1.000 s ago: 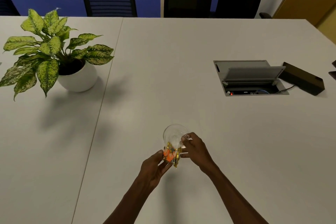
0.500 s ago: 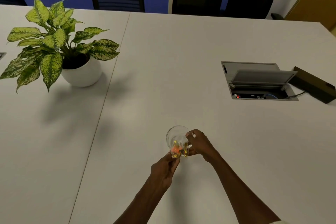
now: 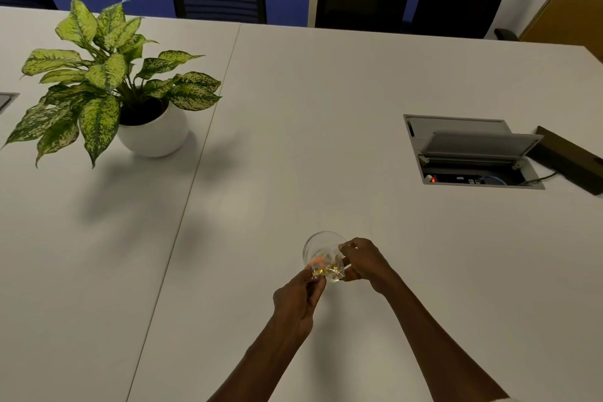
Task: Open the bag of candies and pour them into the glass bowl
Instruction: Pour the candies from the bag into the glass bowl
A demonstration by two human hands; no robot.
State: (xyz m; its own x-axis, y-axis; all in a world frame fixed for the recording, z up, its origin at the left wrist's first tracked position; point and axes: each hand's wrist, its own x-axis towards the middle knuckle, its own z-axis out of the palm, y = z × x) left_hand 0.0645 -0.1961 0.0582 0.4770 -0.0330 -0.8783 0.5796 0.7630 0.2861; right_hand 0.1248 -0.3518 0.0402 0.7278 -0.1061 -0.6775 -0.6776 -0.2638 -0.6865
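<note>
Since the earlier frame, both hands have carried the bag of candies [image 3: 327,266] forward from in front of the glass bowl [image 3: 321,248] to over its near rim, and the bag has tipped from hanging upright toward lying over the opening.

From the head view, the only one, the bowl stands on the white counter [image 3: 326,140] just ahead of the hands. The left hand [image 3: 298,302] pinches the near lower corner of the clear bag, fingers closed narrowly on the plastic. The right hand [image 3: 363,259] is closed on the bag's right edge, thumb and fingertips tight together beside the bowl's right rim. Orange and yellow candies [image 3: 321,263] show through film and glass; whether any already lie in the bowl I cannot tell, as bag and bowl overlap.

This looks like the start of the pour. To do it well, the mouth should point down inside the rim, with the left hand lifting the closed end so the candies slide together. Whether the mouth is open is not visible. The bowl is light and unheld, so pressing on its rim could tip it or push it along the counter. The potted plant [image 3: 107,91] and open cable box [image 3: 470,153] stand well apart.
</note>
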